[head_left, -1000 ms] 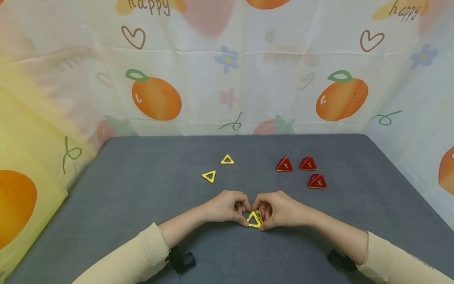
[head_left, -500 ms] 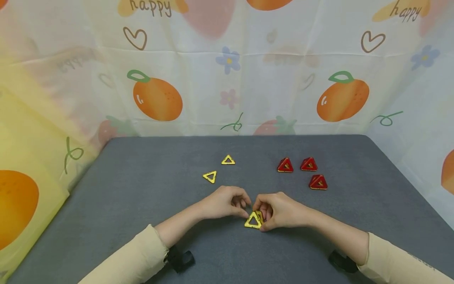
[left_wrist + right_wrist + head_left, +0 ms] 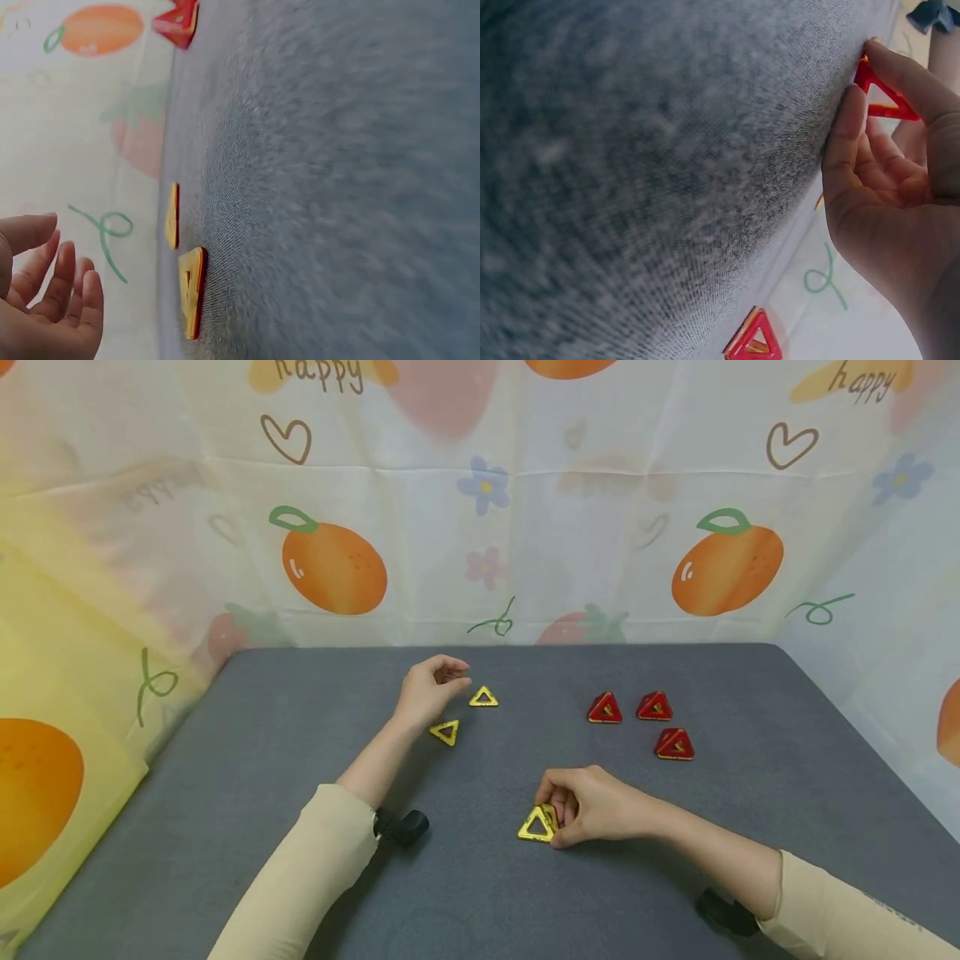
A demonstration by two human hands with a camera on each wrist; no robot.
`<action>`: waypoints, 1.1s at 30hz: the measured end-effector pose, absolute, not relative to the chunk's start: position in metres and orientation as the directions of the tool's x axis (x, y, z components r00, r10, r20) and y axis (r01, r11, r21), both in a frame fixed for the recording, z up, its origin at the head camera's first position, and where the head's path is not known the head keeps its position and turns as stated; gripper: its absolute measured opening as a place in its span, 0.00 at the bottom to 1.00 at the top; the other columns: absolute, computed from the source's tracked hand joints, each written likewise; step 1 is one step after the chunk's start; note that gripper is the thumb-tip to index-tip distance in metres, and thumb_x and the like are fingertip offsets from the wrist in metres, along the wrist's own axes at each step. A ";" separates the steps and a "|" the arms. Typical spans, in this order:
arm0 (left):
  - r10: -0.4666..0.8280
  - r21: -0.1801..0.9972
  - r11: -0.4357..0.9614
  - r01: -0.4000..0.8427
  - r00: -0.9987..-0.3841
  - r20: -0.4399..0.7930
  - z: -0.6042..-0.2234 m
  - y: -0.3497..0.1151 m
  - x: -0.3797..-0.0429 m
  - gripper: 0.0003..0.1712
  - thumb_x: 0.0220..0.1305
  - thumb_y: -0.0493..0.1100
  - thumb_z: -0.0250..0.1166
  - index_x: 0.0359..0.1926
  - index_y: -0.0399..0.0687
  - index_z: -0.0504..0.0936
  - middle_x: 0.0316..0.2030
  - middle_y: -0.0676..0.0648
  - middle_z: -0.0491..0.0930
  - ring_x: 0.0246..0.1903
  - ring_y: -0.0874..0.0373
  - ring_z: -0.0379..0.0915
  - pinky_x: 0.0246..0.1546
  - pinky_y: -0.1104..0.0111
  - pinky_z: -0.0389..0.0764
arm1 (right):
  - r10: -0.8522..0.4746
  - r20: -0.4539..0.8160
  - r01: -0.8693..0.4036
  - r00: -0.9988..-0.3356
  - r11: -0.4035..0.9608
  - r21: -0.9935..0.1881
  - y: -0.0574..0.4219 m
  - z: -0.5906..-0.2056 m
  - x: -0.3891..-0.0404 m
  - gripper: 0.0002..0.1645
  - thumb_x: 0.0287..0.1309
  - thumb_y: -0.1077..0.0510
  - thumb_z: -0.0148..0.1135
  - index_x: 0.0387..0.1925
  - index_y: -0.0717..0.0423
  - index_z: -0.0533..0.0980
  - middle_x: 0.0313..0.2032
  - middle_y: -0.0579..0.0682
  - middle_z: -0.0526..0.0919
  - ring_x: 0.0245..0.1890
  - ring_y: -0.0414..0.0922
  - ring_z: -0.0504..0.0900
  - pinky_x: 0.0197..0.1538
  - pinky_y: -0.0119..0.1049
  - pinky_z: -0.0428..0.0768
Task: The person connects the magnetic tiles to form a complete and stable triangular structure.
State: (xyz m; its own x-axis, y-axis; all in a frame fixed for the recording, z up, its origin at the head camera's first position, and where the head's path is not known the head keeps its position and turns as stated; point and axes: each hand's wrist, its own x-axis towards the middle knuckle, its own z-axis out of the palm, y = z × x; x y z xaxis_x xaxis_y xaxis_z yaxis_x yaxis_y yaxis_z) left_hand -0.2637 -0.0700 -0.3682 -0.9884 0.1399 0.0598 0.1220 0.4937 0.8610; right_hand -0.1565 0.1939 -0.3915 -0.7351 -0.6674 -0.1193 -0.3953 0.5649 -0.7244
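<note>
With thumb and fingers my right hand [image 3: 596,803] pinches a small upright structure of triangular magnetic tiles [image 3: 534,825] on the table. Its faces look yellow from the head and red in the right wrist view, where the tiles [image 3: 891,115] show between thumb and index finger. My left hand [image 3: 429,692] hovers above the table with loosely bent fingers and nothing in them. Just right of its fingertips lies a flat yellow triangle tile [image 3: 483,697]. A second flat yellow triangle tile [image 3: 445,732] lies below that hand, nearer me. Both tiles show red undersides in the left wrist view.
Three red triangular pyramids stand at the right back: one on the left [image 3: 603,708], one behind [image 3: 655,707], one nearer [image 3: 674,744]. A printed curtain [image 3: 525,560] hangs behind the grey table [image 3: 300,710].
My left hand has let go of the tile structure and moved away, left and toward the back, beside the loose yellow tiles. The right hand keeps its grip in the same spot.
</note>
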 end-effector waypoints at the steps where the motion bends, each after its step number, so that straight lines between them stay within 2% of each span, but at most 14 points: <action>1: 0.136 0.870 0.483 0.095 -0.990 0.032 -0.369 -0.070 -0.267 0.17 0.69 0.43 0.63 0.56 0.46 0.80 0.53 0.43 0.80 0.54 0.48 0.77 0.52 0.58 0.79 | -0.668 -0.120 -0.396 -0.735 0.565 -0.724 0.194 -0.392 -0.157 0.21 0.44 0.56 0.79 0.41 0.49 0.78 0.28 0.43 0.80 0.27 0.31 0.77 0.32 0.26 0.79; 5: 0.173 0.907 0.418 -0.047 -0.976 -0.130 -0.374 -0.068 -0.280 0.22 0.72 0.45 0.59 0.64 0.47 0.74 0.63 0.43 0.73 0.64 0.46 0.69 0.64 0.53 0.73 | -0.671 -0.119 -0.399 -0.732 0.564 -0.723 0.193 -0.392 -0.157 0.21 0.44 0.55 0.79 0.41 0.48 0.78 0.28 0.43 0.80 0.26 0.31 0.77 0.32 0.27 0.79; 8: 0.220 0.887 0.448 -0.113 -0.947 -0.232 -0.378 -0.066 -0.287 0.25 0.74 0.47 0.56 0.69 0.49 0.69 0.69 0.41 0.66 0.70 0.43 0.63 0.70 0.49 0.67 | -0.672 -0.120 -0.400 -0.730 0.564 -0.723 0.193 -0.392 -0.157 0.21 0.45 0.55 0.79 0.41 0.48 0.78 0.28 0.43 0.80 0.26 0.31 0.77 0.32 0.27 0.79; 13: 0.293 0.817 0.570 -0.089 -0.907 -0.303 -0.382 -0.062 -0.294 0.30 0.75 0.48 0.55 0.74 0.54 0.62 0.73 0.38 0.59 0.73 0.39 0.56 0.71 0.46 0.63 | -0.670 -0.130 -0.390 -0.731 0.567 -0.726 0.194 -0.391 -0.157 0.21 0.45 0.55 0.78 0.42 0.48 0.78 0.28 0.43 0.80 0.27 0.32 0.77 0.32 0.27 0.79; 17: 0.320 0.773 0.633 -0.042 -0.895 -0.310 -0.383 -0.059 -0.298 0.32 0.73 0.48 0.57 0.75 0.55 0.60 0.74 0.36 0.59 0.74 0.37 0.52 0.72 0.45 0.61 | -0.669 -0.136 -0.384 -0.731 0.568 -0.728 0.194 -0.390 -0.156 0.21 0.45 0.55 0.78 0.42 0.48 0.78 0.29 0.43 0.80 0.27 0.32 0.77 0.32 0.27 0.79; 22: 0.287 0.687 0.726 0.002 -0.910 -0.300 -0.384 -0.056 -0.299 0.32 0.72 0.50 0.59 0.73 0.58 0.64 0.71 0.37 0.64 0.75 0.35 0.45 0.73 0.42 0.56 | -0.671 -0.136 -0.384 -0.729 0.565 -0.731 0.193 -0.390 -0.157 0.22 0.46 0.55 0.78 0.42 0.49 0.78 0.29 0.43 0.80 0.27 0.32 0.77 0.32 0.27 0.79; 26: 0.265 0.639 0.769 0.025 -0.922 -0.283 -0.386 -0.053 -0.299 0.30 0.72 0.51 0.58 0.72 0.59 0.66 0.68 0.37 0.66 0.73 0.35 0.49 0.69 0.44 0.60 | -0.671 -0.131 -0.388 -0.729 0.563 -0.729 0.193 -0.390 -0.157 0.21 0.45 0.56 0.78 0.42 0.49 0.78 0.29 0.43 0.80 0.27 0.32 0.77 0.32 0.26 0.79; 33: 0.281 0.668 0.744 0.028 -0.920 -0.274 -0.387 -0.053 -0.298 0.29 0.72 0.51 0.58 0.72 0.60 0.67 0.71 0.37 0.62 0.75 0.34 0.43 0.70 0.41 0.57 | -0.672 -0.125 -0.389 -0.730 0.558 -0.734 0.195 -0.390 -0.156 0.22 0.45 0.56 0.78 0.42 0.49 0.78 0.29 0.44 0.80 0.27 0.32 0.77 0.32 0.26 0.79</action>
State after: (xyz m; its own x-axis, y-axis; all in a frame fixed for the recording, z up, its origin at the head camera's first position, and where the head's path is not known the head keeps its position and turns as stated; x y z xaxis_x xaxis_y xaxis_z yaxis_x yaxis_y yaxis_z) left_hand -0.2979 -0.0533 -0.3872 -0.9196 0.2812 -0.2743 0.0281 0.7436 0.6680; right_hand -0.1555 0.1947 -0.3898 -0.7296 -0.6724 -0.1246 -0.3886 0.5576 -0.7336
